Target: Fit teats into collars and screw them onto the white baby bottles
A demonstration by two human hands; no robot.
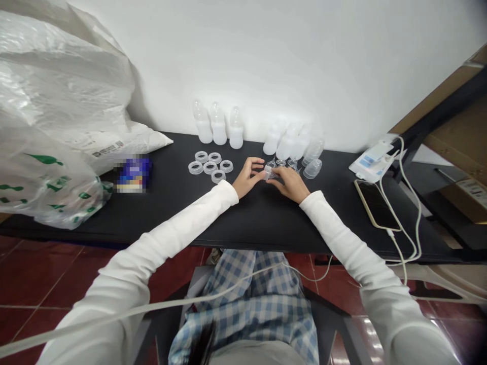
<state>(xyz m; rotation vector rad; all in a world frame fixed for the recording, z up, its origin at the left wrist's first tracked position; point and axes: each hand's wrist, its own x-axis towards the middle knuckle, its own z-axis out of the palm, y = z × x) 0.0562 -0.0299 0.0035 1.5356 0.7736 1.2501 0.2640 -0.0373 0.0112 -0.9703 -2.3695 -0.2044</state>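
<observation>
My left hand (248, 177) and my right hand (291, 183) meet over the black table (251, 223), both pinching a small clear teat (269, 172) between their fingertips. A few more clear teats (286, 163) lie just behind my right hand. Several white screw rings (210, 166) lie in a cluster left of my left hand. Three upright white baby bottles (219, 125) stand at the wall behind the rings. Several bottles lying on their sides (292, 144) rest further right, with a clear cap (312, 169) beside them.
Large plastic bags (49, 126) fill the table's left end, with a blue packet (134, 173) beside them. A phone (376, 205) on a white cable (409, 223) and a white device (373, 160) lie at the right. Cardboard boxes (464, 147) sit on shelving beyond.
</observation>
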